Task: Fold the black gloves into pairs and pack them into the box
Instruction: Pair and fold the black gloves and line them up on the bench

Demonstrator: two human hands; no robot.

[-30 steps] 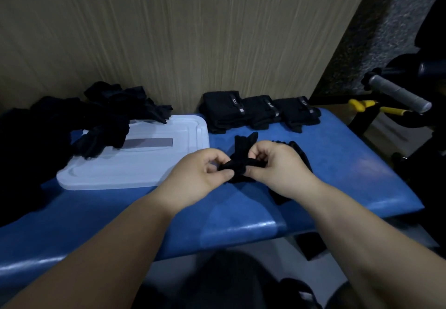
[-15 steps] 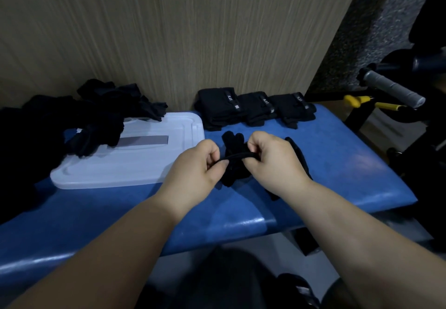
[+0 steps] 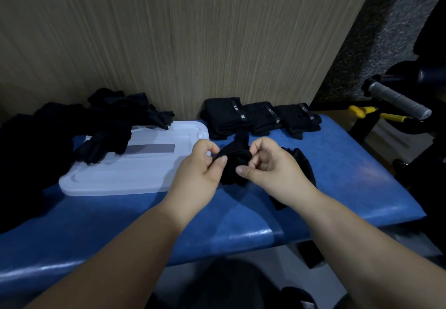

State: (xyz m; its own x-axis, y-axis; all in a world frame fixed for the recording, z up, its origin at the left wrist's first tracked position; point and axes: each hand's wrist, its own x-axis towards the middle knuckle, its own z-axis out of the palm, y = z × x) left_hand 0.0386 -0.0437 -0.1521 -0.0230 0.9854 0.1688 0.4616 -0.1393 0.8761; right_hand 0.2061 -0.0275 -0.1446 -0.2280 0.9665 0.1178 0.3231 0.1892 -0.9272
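Black glove (image 3: 235, 161) bunched between both hands over blue bench (image 3: 337, 176). Left hand (image 3: 200, 166) pinches its left edge; right hand (image 3: 268, 166) grips its right side. Three folded pairs (image 3: 261, 118) lie beyond.

Both bare forearms reach forward and converge over the blue bench (image 3: 337, 176). The left hand (image 3: 202, 171) and right hand (image 3: 270, 168) sit just beside each other above the bench's middle, fingers curled, thumbs and forefingers pinching the bunched black glove (image 3: 235, 161) between them.
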